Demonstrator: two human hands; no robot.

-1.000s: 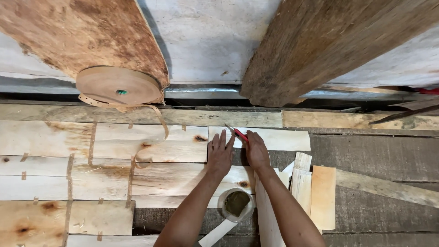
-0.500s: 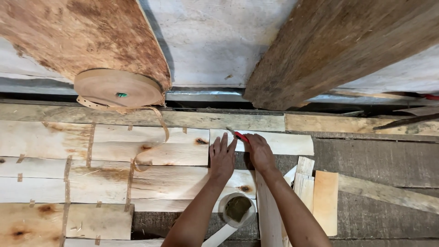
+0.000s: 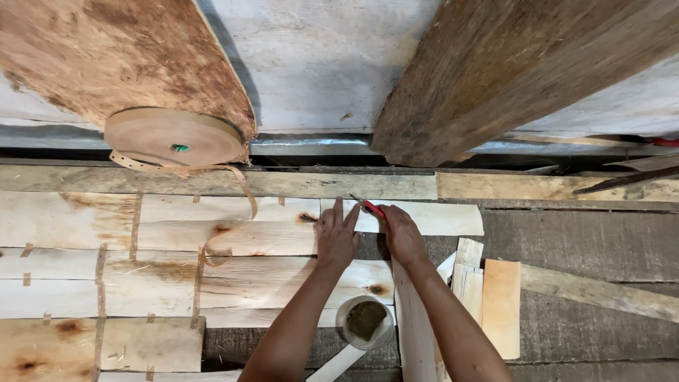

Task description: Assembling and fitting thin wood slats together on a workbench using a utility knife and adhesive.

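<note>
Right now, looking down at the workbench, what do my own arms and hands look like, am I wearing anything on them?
Both arms are bare as far as the picture shows: no sleeves, gloves, watch or wristband. The left hand and the right hand are uncovered too, and no rings or markings can be made out on the fingers. Both forearms look slim and enter from the bottom edge.

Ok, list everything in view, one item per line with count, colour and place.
veneer sheets: many, pale wood, taped together across the bench left.
tape roll: one, brown, upper left, its strip trailing over the sheets.
knife: one, red handle, in the right hand.
cup: one, white, between the forearms.
veneer offcuts: several, pale and tan, right of the arms.
planks: two, dark, leaning at top.
left hand: flat on the sheets.
right hand: grips the knife.
</note>
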